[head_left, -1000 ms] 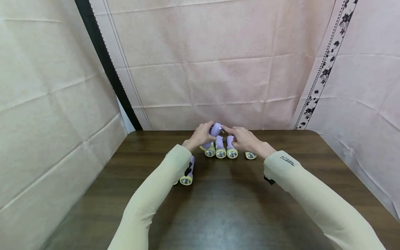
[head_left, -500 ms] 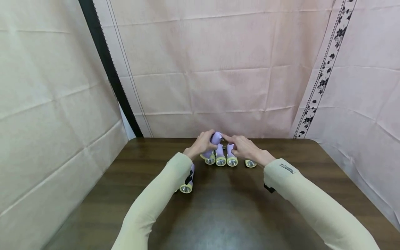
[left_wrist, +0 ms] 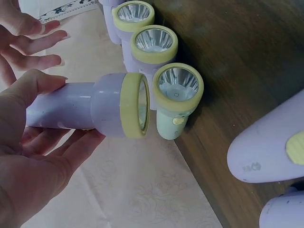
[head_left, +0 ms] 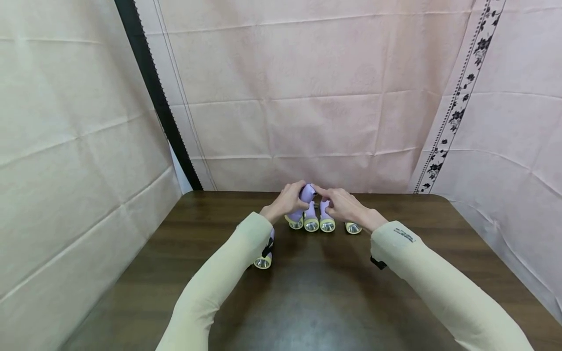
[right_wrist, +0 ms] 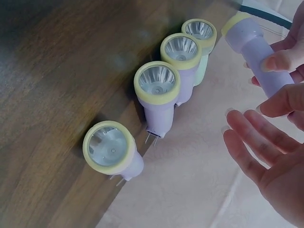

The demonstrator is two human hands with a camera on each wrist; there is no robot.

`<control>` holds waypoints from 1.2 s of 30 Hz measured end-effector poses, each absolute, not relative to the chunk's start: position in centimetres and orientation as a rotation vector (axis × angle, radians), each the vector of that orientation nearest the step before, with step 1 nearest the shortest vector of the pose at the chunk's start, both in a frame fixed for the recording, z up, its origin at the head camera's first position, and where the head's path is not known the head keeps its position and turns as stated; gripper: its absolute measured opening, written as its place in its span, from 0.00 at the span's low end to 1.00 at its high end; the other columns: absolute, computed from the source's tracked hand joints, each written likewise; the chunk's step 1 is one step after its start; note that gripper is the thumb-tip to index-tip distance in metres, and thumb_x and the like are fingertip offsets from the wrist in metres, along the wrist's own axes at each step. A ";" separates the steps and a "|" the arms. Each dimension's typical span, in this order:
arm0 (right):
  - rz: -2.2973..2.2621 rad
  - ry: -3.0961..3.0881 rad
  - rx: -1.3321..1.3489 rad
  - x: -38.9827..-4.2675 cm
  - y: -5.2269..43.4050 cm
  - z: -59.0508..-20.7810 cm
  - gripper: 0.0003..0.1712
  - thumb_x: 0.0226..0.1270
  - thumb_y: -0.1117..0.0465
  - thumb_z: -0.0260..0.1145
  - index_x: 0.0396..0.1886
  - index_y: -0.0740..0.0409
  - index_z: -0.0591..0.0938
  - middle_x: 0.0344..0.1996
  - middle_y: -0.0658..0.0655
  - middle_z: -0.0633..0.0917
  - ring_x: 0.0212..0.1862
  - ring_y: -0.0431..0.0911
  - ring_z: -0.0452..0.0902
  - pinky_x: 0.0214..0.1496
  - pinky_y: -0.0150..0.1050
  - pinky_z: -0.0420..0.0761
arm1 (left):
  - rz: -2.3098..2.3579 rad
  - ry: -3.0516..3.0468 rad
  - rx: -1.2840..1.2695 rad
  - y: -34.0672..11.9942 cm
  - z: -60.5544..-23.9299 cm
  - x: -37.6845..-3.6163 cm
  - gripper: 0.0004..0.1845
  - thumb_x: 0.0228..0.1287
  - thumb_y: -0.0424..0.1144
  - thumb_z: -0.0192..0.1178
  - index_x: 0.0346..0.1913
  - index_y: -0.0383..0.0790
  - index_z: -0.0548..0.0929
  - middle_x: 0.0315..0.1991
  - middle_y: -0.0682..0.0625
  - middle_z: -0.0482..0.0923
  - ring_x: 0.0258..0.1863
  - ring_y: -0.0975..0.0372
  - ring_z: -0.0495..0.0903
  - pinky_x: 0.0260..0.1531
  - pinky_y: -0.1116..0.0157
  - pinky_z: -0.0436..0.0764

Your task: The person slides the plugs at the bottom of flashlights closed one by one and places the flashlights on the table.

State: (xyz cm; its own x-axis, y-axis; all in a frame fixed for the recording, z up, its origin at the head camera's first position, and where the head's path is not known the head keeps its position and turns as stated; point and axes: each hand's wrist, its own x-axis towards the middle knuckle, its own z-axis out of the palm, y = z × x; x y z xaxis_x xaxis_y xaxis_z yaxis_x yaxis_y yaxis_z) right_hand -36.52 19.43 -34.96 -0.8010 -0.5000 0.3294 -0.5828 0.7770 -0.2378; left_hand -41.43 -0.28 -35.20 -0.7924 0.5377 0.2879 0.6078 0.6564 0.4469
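My left hand (head_left: 287, 202) grips a purple flashlight (left_wrist: 107, 107) with a yellow rim around its lens, raised above the table's far edge. Thumb on one side and fingers on the other wrap its barrel. At the tail end of this flashlight, the index finger of my right hand (head_left: 347, 207) reaches out and touches it. The right hand's other fingers (right_wrist: 251, 137) are spread loosely, holding nothing. Just beyond and below stands a row with a mint green flashlight (left_wrist: 173, 124) and purple ones (right_wrist: 159, 114), lenses toward me.
Another purple flashlight (right_wrist: 128, 164) lies apart at the right end of the row, its metal prongs showing. Nearer me, one more flashlight (head_left: 262, 262) lies partly under my left sleeve. A dark wooden table (head_left: 307, 302) ends at a pale cloth backdrop (head_left: 320, 126).
The head view has tilted slightly upward, then shifted a little sideways. Both hands and the held flashlight keep nearly the same pose, with the right index finger still at the tail.
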 end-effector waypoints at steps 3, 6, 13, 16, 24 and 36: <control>0.489 -2.729 0.830 -36.6 19.4 -35.2 0.45 0.52 0.74 0.56 0.73 0.50 0.63 0.35 0.54 0.84 0.26 0.42 0.70 0.24 0.33 0.68 | -0.779 -2.750 -0.965 -0.4 -34.9 -41.3 0.24 0.51 0.33 0.67 0.53 0.38 0.74 0.43 0.44 0.81 0.39 0.55 0.81 0.39 0.63 0.79; 0.471 -2.754 0.823 -36.6 19.4 -35.4 0.46 0.52 0.73 0.56 0.74 0.47 0.61 0.38 0.55 0.85 0.25 0.42 0.69 0.23 0.33 0.67 | -0.749 -2.811 -0.922 -0.5 -34.6 -41.1 0.24 0.50 0.33 0.67 0.51 0.38 0.73 0.42 0.45 0.81 0.39 0.55 0.81 0.37 0.63 0.80; 0.513 -2.761 0.777 -36.2 19.7 -35.3 0.50 0.54 0.70 0.58 0.77 0.47 0.52 0.42 0.59 0.86 0.23 0.40 0.69 0.25 0.34 0.68 | -0.657 -3.031 -0.714 -0.6 -33.6 -40.0 0.32 0.48 0.39 0.71 0.55 0.42 0.64 0.40 0.44 0.77 0.33 0.54 0.79 0.29 0.61 0.81; 0.508 -2.742 0.764 -36.1 19.9 -35.2 0.49 0.54 0.70 0.58 0.77 0.49 0.53 0.42 0.60 0.86 0.25 0.42 0.71 0.28 0.35 0.70 | -0.598 -3.114 -0.640 -1.0 -33.9 -39.4 0.34 0.48 0.42 0.73 0.54 0.44 0.64 0.41 0.43 0.77 0.29 0.51 0.81 0.22 0.59 0.82; 0.479 -2.805 0.718 -36.1 20.0 -35.6 0.44 0.55 0.67 0.57 0.75 0.52 0.59 0.46 0.62 0.85 0.36 0.46 0.77 0.35 0.41 0.75 | -0.278 -3.168 -0.551 -2.4 -37.3 -38.4 0.35 0.45 0.53 0.76 0.53 0.40 0.73 0.45 0.45 0.78 0.42 0.54 0.79 0.41 0.56 0.78; 0.461 -2.831 0.722 -36.3 19.6 -35.7 0.39 0.58 0.66 0.58 0.73 0.52 0.63 0.47 0.60 0.85 0.25 0.41 0.72 0.29 0.36 0.70 | -0.059 -3.175 -0.543 -2.0 -39.6 -38.0 0.24 0.45 0.56 0.74 0.37 0.43 0.78 0.42 0.47 0.80 0.40 0.54 0.80 0.35 0.57 0.80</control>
